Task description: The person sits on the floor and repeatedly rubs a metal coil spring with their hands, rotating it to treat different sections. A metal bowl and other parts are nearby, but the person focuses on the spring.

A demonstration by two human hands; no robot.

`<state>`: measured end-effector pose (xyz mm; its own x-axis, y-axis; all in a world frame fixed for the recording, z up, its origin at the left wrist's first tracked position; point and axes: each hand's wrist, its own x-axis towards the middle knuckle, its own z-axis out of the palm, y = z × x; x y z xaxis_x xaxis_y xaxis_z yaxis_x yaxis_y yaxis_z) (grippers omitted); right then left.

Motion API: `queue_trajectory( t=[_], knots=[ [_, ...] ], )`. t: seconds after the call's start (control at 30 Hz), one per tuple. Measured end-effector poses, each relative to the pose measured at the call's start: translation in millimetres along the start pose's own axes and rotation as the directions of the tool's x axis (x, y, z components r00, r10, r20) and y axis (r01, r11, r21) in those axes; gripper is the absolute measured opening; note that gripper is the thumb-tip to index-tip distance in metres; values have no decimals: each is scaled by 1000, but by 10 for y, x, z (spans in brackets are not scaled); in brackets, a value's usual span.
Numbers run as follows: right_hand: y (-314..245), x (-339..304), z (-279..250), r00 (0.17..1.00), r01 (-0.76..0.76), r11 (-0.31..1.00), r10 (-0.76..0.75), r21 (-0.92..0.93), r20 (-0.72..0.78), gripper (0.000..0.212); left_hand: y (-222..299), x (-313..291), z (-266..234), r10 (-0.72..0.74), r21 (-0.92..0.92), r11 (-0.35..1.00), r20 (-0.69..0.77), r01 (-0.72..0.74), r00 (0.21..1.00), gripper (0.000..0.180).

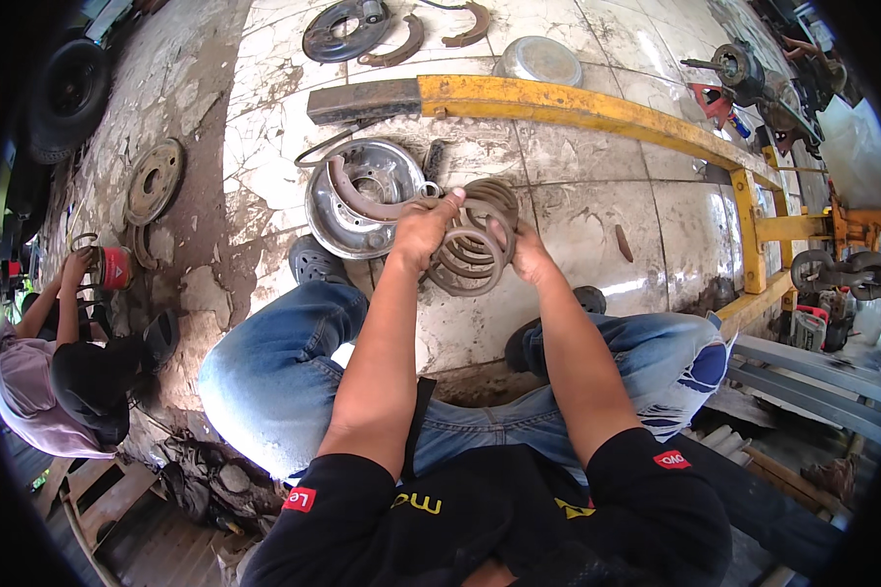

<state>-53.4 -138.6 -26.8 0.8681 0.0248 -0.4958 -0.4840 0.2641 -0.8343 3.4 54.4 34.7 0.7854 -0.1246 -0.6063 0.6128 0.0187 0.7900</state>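
Observation:
Rusty brown coiled metal, which looks like coil springs (472, 262), is held in front of me between both hands. My left hand (424, 233) is closed at its left side, with the thumb on the upper rings. On the right, my right hand (529, 254) grips the coils, its fingers partly hidden behind them. Just left of my left hand, a curved brake shoe (357, 199) lies across a round metal brake backing plate (328, 217) on the floor. The shoe's near end goes behind the left hand; whether they touch, I cannot tell.
Beyond the plate stretches a yellow steel frame (578, 101). Past it are a black backing plate (338, 31), brake shoes (398, 44) and a metal bowl (541, 61). At left, another person's hands (76, 266) hold a red tin (116, 267). A rusty disc (155, 182) lies nearby.

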Motion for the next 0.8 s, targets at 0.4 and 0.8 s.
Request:
queue_trajectory(
  t=[0.4, 0.8],
  knots=[
    [-188, -1, 110, 993, -14, 924, 58, 381, -105, 67, -156, 103, -26, 0, -141, 990, -12, -2, 1000, 48],
    [-152, 22, 152, 974, -2, 938, 81, 348, -211, 84, -14, -112, 44, -47, -46, 998, -9, 46, 999, 44]
  ],
)
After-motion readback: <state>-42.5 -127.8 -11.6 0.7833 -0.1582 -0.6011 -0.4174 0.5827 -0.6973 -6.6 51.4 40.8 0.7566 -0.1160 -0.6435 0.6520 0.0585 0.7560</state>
